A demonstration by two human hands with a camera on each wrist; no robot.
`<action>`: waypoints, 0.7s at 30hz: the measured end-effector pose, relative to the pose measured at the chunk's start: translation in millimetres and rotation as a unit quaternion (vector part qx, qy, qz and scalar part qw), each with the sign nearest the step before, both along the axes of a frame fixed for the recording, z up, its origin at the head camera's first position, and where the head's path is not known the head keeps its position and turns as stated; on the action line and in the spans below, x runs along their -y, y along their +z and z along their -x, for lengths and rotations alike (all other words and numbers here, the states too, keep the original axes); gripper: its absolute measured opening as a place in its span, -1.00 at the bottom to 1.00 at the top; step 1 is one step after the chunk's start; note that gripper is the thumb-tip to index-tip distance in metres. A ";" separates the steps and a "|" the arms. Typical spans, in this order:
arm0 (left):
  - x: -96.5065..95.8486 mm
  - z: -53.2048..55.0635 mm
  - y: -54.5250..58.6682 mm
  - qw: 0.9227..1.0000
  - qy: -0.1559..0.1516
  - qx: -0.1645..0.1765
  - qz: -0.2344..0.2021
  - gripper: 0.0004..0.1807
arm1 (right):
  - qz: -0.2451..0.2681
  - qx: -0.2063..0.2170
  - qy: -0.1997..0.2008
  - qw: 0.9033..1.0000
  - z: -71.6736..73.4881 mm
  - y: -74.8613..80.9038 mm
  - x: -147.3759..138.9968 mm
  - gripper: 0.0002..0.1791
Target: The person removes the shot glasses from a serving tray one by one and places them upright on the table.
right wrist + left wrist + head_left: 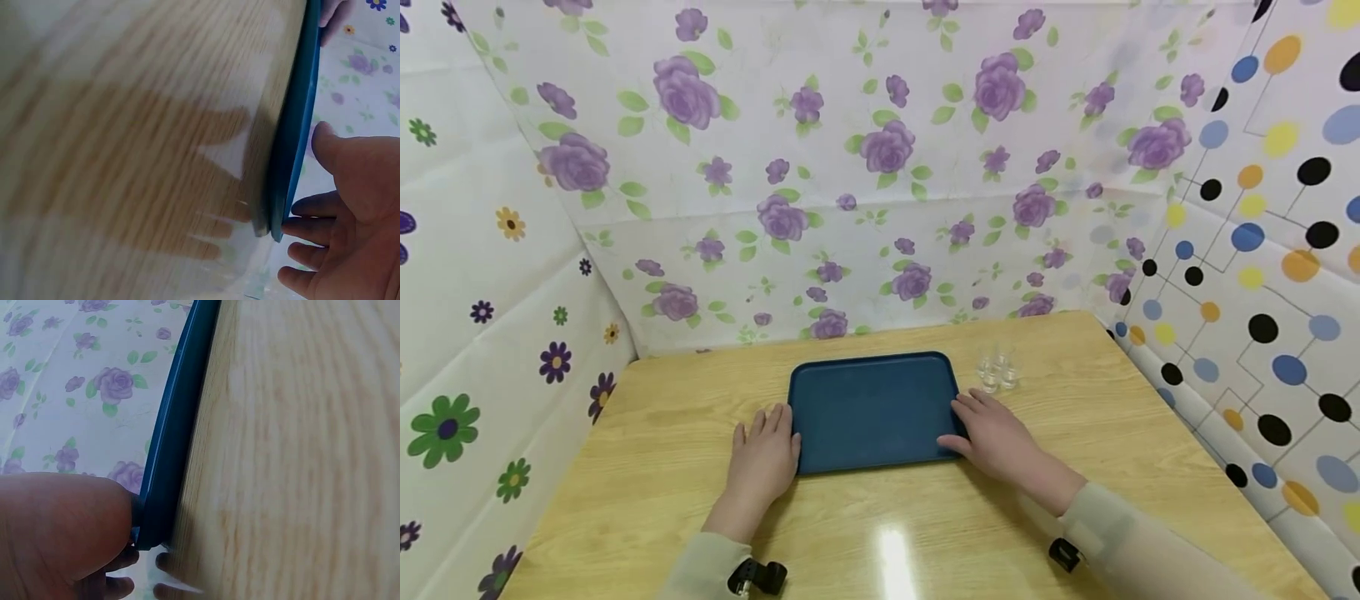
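Note:
A dark blue rectangular tray (874, 414) lies flat on the wooden table, its long side facing me. At its left edge is my left hand (763, 454), fingers stretched forward and the thumb side against the rim. My right hand (997, 439) is at the opposite edge, fingers extended along the side and thumb reaching over the near right corner. In the right wrist view the fingers (312, 230) are spread beside the tray's rim (294, 137). The left wrist view shows the base of the thumb (69, 519) by the tray's end; the other fingers are mostly hidden.
Several small clear glasses (997, 371) stand close together just right of the tray's far corner. Behind the wooden table (647, 467) hangs a purple-flowered sheet (880, 183). Patterned sheets also border the left and right sides.

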State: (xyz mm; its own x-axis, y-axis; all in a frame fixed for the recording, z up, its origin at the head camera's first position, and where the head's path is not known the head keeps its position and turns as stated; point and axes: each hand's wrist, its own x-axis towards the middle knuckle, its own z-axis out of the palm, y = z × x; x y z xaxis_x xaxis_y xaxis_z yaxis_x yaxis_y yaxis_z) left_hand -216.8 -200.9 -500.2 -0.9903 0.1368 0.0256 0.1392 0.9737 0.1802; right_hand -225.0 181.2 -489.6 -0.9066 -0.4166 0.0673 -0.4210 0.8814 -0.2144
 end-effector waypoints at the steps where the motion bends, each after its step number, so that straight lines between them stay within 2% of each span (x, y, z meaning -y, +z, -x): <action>1: -0.5 -0.2 -0.6 1.000 0.001 0.003 -0.001 -0.33 | -0.001 0.004 0.000 1.000 1.1 -0.2 0.2 -0.20; 9: -6.0 3.6 3.5 1.000 -0.001 -0.001 -0.017 -0.31 | 0.016 0.013 -0.010 1.000 13.8 1.7 -5.9 -0.23; 15: -1.1 2.8 4.2 1.000 0.008 0.008 -0.008 -0.31 | 0.038 0.020 -0.005 0.999 14.3 -4.6 -5.5 -0.24; 21: -2.7 2.0 7.3 1.000 0.013 -0.006 -0.025 -0.24 | 0.047 -0.026 0.005 0.999 12.8 -2.9 0.0 -0.21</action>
State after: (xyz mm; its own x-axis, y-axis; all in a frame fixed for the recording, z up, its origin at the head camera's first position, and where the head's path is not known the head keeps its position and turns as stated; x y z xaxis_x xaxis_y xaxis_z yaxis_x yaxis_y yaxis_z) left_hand -218.9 -198.2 -492.9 -0.9930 0.1095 0.0439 0.1166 0.9670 0.2263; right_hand -237.8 181.2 -492.5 -0.8963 -0.4162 0.1529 -0.4431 0.8540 -0.2728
